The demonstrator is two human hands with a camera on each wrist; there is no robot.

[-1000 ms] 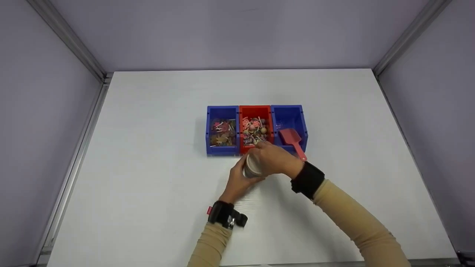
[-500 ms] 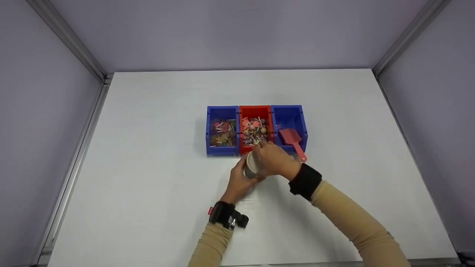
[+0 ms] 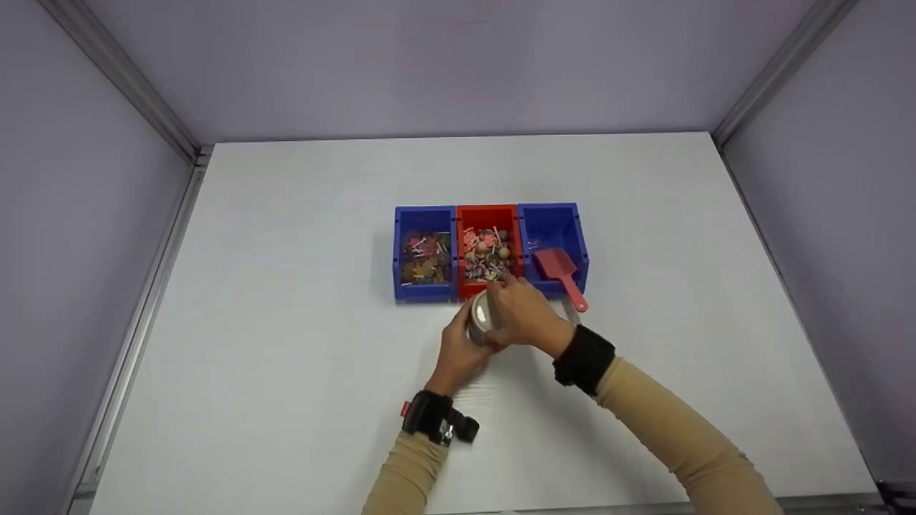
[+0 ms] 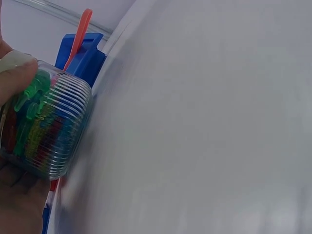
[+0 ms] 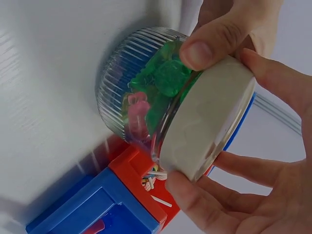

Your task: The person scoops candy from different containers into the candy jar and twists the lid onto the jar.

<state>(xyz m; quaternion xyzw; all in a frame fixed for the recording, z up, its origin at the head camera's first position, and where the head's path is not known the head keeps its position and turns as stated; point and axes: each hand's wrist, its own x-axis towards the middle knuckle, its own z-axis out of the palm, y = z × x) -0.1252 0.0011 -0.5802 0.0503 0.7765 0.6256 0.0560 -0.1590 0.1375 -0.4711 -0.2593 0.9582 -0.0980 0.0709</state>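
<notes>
In my left hand (image 3: 458, 355) I hold a clear ribbed jar (image 4: 63, 122), tilted just in front of the bins. Through its wall show colourful translucent pieces, green and pink among them (image 5: 168, 78); their exact kind is hard to tell. A cream lid (image 5: 207, 117) sits on the jar's mouth. The fingers and thumb of my right hand (image 3: 528, 313) grip the lid's rim, spread around it. My left thumb presses the jar near the lid, as the right wrist view shows.
Beyond the hands stand a left blue bin (image 3: 426, 292) and a red bin (image 3: 487, 213), both with lollipop-like sweets. A right blue bin (image 3: 549, 213) adjoins them. Its pink scoop (image 3: 558, 266) sticks out over the front edge. White table (image 3: 286, 322), grey walls around.
My right hand and wrist have turned slightly, the wrist shifting a little toward me, with the fingers still on the lid. The left hand keeps the jar in nearly the same place.
</notes>
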